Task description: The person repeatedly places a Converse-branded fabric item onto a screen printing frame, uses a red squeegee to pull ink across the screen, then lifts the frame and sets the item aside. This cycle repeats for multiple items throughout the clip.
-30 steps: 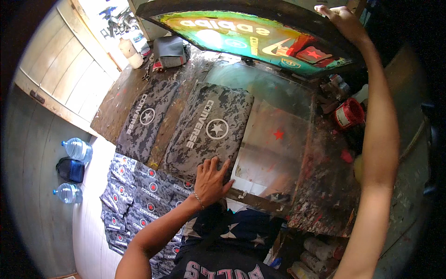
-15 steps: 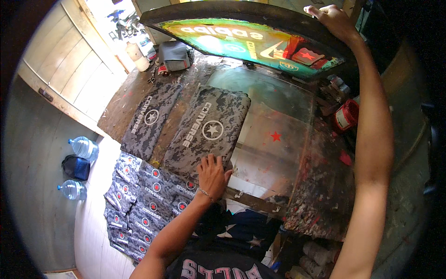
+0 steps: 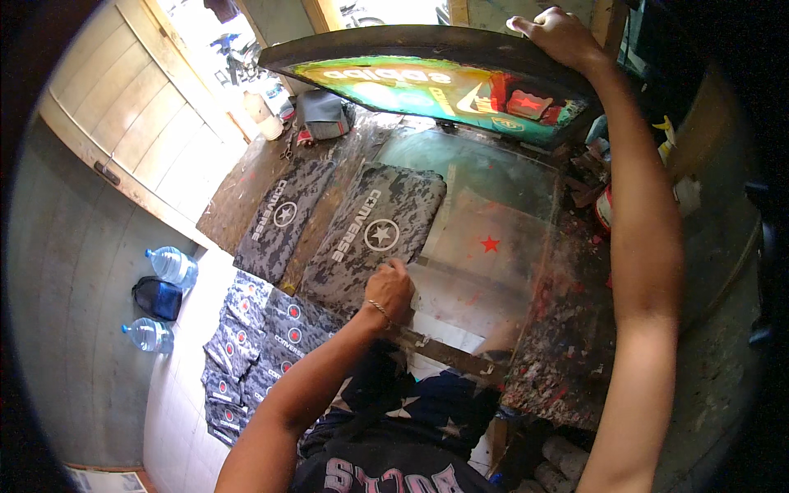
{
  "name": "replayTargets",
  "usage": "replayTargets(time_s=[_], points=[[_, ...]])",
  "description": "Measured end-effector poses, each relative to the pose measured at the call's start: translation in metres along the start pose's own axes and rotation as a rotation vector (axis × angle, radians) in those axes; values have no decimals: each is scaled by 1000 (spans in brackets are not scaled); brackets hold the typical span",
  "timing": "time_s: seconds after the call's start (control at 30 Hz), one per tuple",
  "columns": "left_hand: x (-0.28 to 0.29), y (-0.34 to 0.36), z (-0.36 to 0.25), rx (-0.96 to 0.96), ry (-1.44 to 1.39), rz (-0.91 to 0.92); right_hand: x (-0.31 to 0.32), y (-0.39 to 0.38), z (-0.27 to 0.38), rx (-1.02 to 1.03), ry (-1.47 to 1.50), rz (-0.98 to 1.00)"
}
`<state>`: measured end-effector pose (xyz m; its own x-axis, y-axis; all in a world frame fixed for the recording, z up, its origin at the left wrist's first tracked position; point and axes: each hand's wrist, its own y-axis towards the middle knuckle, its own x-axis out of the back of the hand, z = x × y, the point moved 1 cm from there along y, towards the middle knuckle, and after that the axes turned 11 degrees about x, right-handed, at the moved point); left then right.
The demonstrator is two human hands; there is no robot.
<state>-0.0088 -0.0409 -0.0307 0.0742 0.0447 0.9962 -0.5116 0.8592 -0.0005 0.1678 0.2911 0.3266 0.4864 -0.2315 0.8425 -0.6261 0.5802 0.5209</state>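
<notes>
My right hand (image 3: 560,39) grips the top edge of a dark-framed printing screen (image 3: 427,86), holding it tilted up at the back of the table. The screen's mesh is green, yellow and red. My left hand (image 3: 389,287) has its fingers bunched at the near right corner of a stack of grey camouflage cloth pieces (image 3: 353,246); they seem to pinch the top piece. A white star in a ring and lettering show on that piece. Right of the stack, a glass plate (image 3: 468,279) bears a small red star (image 3: 490,244).
Another camouflage stack (image 3: 283,218) lies to the left. Pieces with red stars (image 3: 279,333) spread over a lower white surface. Grey pouch (image 3: 323,115), scissors (image 3: 288,148) and a pale bottle (image 3: 261,115) stand at the back left. A red pot (image 3: 604,208) is partly hidden behind my right forearm.
My left hand has gone from lying spread on the stack to bunched fingers at its near right corner. My right hand still holds the screen up; the whole view has shifted slightly.
</notes>
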Motion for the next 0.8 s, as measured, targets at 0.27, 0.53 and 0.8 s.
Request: replayTargets(time_s=[0.27,0.53,0.8], points=[[3,-2,11,98,-198,-89,8,-9,22,-11,-76,-74],[2,0,13,70,-190,-7,9,-2,18,40,-99,4],[-5,6,-10,25,72,95,12,-9,27,80,-107,18]])
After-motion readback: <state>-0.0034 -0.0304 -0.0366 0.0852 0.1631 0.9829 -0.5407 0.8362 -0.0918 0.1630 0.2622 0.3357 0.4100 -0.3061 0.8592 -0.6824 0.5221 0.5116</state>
